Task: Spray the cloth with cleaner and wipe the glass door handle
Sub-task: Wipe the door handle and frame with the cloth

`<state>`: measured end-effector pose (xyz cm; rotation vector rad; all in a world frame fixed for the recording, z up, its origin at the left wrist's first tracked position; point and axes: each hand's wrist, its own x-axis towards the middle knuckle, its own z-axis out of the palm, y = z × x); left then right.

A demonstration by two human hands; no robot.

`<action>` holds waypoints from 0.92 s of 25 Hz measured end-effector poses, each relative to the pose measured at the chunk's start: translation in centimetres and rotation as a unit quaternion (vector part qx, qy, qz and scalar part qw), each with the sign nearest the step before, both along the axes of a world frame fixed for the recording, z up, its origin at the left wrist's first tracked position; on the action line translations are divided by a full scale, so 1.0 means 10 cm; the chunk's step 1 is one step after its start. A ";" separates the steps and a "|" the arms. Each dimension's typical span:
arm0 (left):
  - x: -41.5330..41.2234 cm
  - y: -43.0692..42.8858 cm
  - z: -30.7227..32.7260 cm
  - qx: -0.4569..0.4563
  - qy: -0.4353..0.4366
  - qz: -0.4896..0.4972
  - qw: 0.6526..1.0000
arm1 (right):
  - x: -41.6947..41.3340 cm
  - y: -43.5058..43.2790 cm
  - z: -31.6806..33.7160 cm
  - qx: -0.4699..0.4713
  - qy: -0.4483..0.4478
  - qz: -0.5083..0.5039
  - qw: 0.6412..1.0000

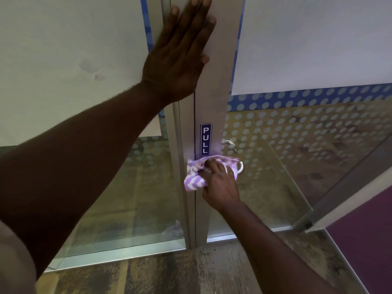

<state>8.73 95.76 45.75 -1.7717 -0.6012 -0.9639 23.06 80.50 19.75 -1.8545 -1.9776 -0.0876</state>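
Note:
My right hand (219, 184) grips a purple-and-white patterned cloth (194, 179) and presses it onto the silver door handle (240, 167), which is mostly hidden under cloth and fingers. A second silver handle (230, 143) shows through the glass on the far side. My left hand (181, 52) lies flat, fingers spread, against the grey metal door frame (214, 107) higher up. A blue PULL sign (205, 140) sits on the frame just above the cloth. No spray bottle is in view.
Frosted glass panels with a dotted blue band (307, 98) fill both sides of the frame. A side glass panel with a metal rail (347, 183) angles off at the right beside a purple wall (364, 236). Worn wooden floor (169, 274) lies below.

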 end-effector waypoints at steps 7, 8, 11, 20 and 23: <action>-0.02 -0.01 0.02 -0.020 0.005 -0.005 1.000 | 0.42 -0.28 -0.17 0.024 0.049 -0.038 0.998; -0.01 -0.01 0.01 -0.021 0.004 -0.008 1.000 | 0.53 -0.29 -0.20 0.032 0.078 -0.064 0.994; -0.01 -0.01 0.01 -0.018 0.000 -0.014 1.000 | 0.75 -0.25 -0.20 0.013 0.156 -0.113 0.981; -0.01 -0.01 0.01 -0.031 0.004 -0.013 0.999 | -0.01 -0.26 -0.31 0.057 0.084 -0.090 0.991; -0.02 0.00 0.00 -0.028 0.004 -0.015 0.999 | -0.18 -0.21 -0.26 0.024 0.022 -0.091 0.995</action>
